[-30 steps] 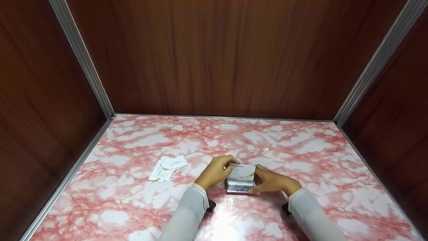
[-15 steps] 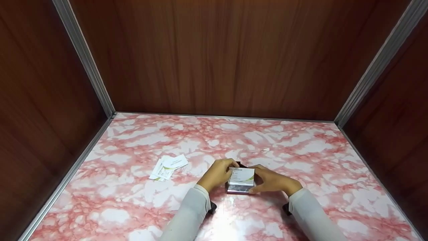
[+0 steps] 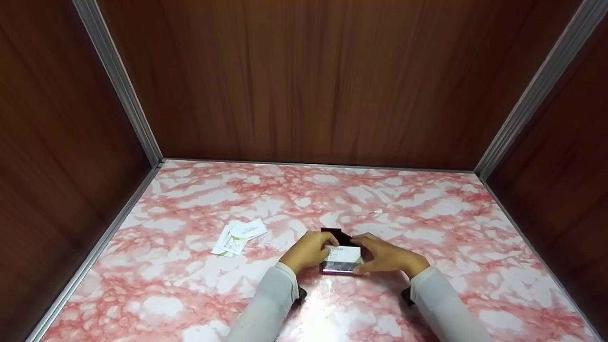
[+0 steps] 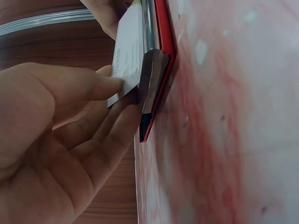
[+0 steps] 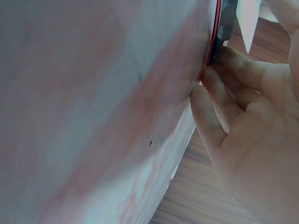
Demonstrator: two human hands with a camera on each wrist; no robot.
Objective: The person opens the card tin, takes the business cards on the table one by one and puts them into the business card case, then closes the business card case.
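Note:
A white business card with a green stripe is pinched by my left hand at its left far corner. In the left wrist view, the thumb lies on the card's printed face and fingers are behind it. The card's near part meets the silver pocket of a flat card case, tilted away from it; how deep it sits is hidden. Red and black edges show on the case, whose dark flap lies unfolded at the back. My right hand grips the case's right side, thumb at the near corner.
Several loose business cards overlap on the table to the left. The red and white marbled table is bounded by brown wood-grain panels with grey metal strips along the edges.
My left hand has drawn the card nearer to me, down toward the silver pocket. More of the dark flap shows behind it. My right hand stays at the case's right side.

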